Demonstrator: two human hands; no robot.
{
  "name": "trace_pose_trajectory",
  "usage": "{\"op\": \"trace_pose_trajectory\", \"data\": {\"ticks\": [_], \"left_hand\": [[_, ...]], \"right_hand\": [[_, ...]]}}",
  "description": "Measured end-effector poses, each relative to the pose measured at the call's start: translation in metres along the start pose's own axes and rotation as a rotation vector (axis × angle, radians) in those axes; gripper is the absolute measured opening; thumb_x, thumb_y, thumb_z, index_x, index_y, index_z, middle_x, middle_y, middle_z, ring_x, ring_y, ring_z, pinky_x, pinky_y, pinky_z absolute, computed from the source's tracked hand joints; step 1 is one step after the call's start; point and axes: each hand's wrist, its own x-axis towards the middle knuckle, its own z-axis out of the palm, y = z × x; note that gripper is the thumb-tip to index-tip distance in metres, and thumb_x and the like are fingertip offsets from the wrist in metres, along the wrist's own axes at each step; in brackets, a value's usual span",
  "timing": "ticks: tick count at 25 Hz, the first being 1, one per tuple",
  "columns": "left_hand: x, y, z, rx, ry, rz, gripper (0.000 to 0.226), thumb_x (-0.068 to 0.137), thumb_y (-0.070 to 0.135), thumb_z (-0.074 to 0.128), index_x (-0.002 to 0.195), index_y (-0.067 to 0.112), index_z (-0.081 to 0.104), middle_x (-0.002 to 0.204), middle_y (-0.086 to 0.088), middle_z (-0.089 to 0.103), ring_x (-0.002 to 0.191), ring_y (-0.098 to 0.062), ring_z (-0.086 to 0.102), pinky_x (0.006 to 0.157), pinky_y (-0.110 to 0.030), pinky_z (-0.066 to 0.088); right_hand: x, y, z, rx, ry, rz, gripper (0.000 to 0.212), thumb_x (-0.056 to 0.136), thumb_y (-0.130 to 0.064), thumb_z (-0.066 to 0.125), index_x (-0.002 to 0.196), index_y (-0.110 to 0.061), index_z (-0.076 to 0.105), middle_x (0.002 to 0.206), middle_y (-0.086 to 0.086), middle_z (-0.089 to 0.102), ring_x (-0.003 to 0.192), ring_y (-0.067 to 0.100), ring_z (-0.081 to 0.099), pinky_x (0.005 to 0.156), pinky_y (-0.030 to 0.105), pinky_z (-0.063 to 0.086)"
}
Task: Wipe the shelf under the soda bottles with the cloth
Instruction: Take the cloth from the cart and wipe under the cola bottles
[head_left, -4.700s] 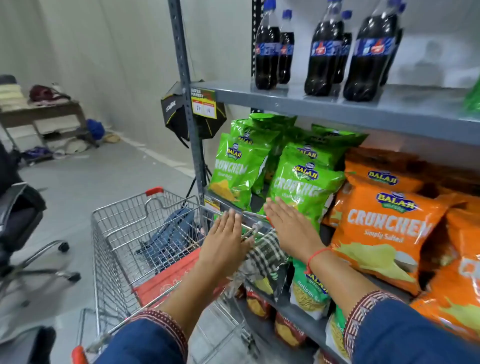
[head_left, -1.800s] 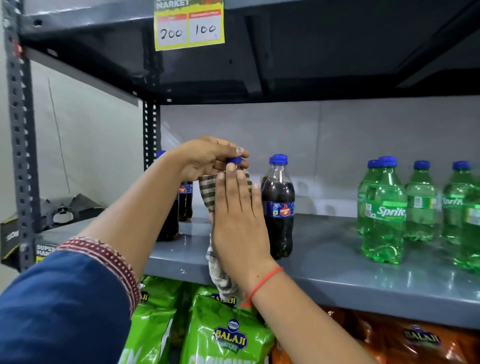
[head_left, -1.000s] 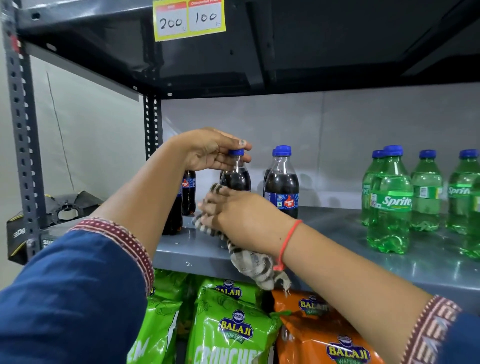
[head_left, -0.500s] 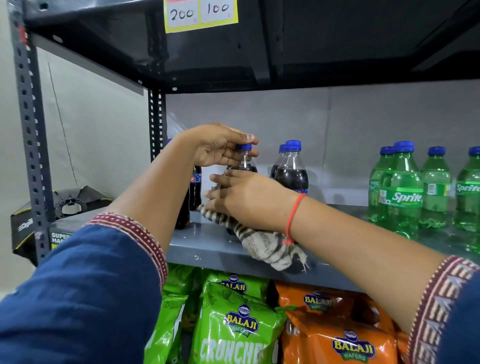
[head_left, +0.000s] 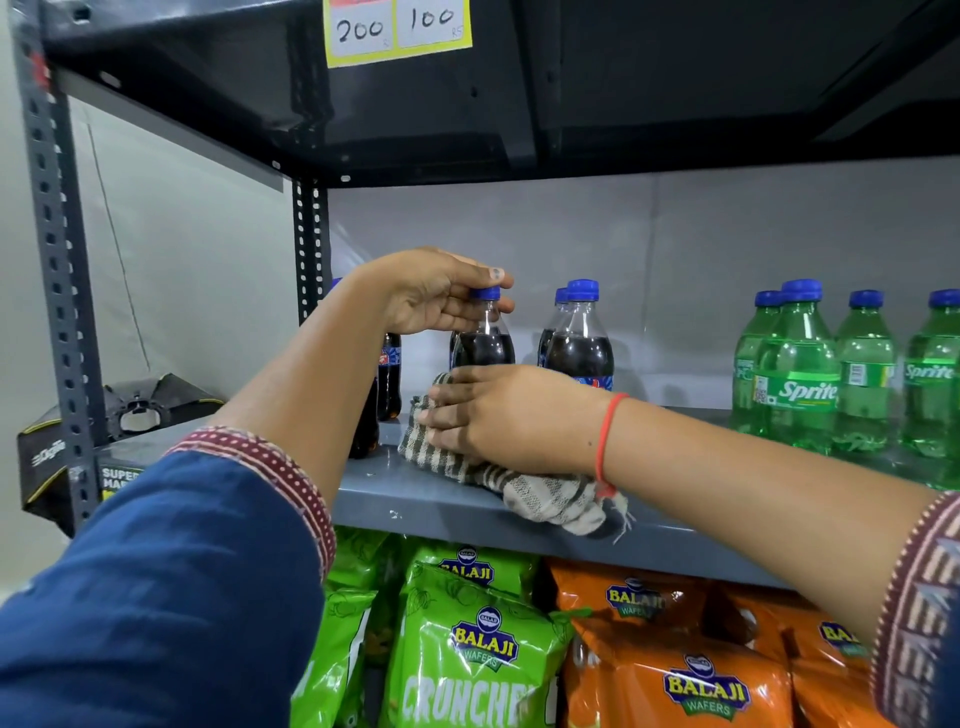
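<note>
Left hand (head_left: 436, 296) pinches the neck of a cola bottle (head_left: 483, 343) below its cap. Right hand (head_left: 498, 415), fingers flat, presses the striped cloth (head_left: 524, 483) onto the grey shelf (head_left: 441, 504) directly under it, by that bottle's base. Sprite bottles (head_left: 800, 374) stand off to its right.

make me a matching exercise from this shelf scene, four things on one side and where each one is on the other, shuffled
Things:
1. left hand
2. right hand
3. Sprite bottles
4. green wafer bag

Places:
A. standing at the right end of the grey shelf
B. pressing the striped cloth onto the shelf near its front edge
C. on the level below the shelf
D. closed around the cap and neck of a cola bottle

Pairs: 1-D, 2-B, 3-A, 4-C
</note>
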Motion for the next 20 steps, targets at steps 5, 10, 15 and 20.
{"op": "trace_pose_trajectory", "data": {"ticks": [5, 10, 15, 20], "left_hand": [[0.001, -0.001, -0.001, -0.008, -0.005, 0.004, 0.028, 0.085, 0.019, 0.056, 0.111, 0.008, 0.061, 0.097, -0.008, 0.069, 0.087, -0.016, 0.066, 0.08, -0.027, 0.055], [0.002, -0.001, -0.001, -0.015, -0.02, 0.005, 0.029, 0.086, 0.019, 0.056, 0.112, 0.008, 0.06, 0.098, -0.008, 0.068, 0.091, -0.017, 0.065, 0.081, -0.027, 0.054], [0.002, -0.001, -0.002, -0.032, -0.021, 0.003, 0.031, 0.086, 0.019, 0.056, 0.114, 0.008, 0.06, 0.099, -0.008, 0.069, 0.089, -0.016, 0.065, 0.077, -0.025, 0.056], [0.001, -0.002, -0.001, -0.035, -0.019, 0.008, 0.033, 0.086, 0.019, 0.055, 0.116, 0.007, 0.058, 0.1, -0.009, 0.068, 0.091, -0.017, 0.064, 0.076, -0.024, 0.056]], "right_hand": [[-0.006, 0.007, 0.01, 0.009, 0.235, 0.031, 0.036, 0.069, -0.013, 0.075, 0.104, -0.017, 0.072, 0.114, 0.002, 0.071, 0.107, 0.022, 0.065, 0.096, 0.038, 0.047], [-0.007, 0.01, 0.007, 0.044, 0.274, 0.051, 0.038, 0.081, -0.021, 0.046, 0.11, -0.015, 0.069, 0.119, 0.004, 0.068, 0.111, 0.02, 0.063, 0.098, 0.038, 0.045], [-0.009, 0.008, 0.009, 0.085, 0.184, 0.123, 0.059, 0.081, -0.043, 0.029, 0.113, -0.011, 0.067, 0.121, 0.004, 0.067, 0.113, 0.02, 0.062, 0.098, 0.036, 0.046], [-0.009, 0.003, 0.006, 0.075, 0.123, 0.2, 0.07, 0.082, -0.054, 0.024, 0.117, -0.009, 0.064, 0.126, 0.006, 0.063, 0.119, 0.021, 0.057, 0.102, 0.038, 0.042]]}}
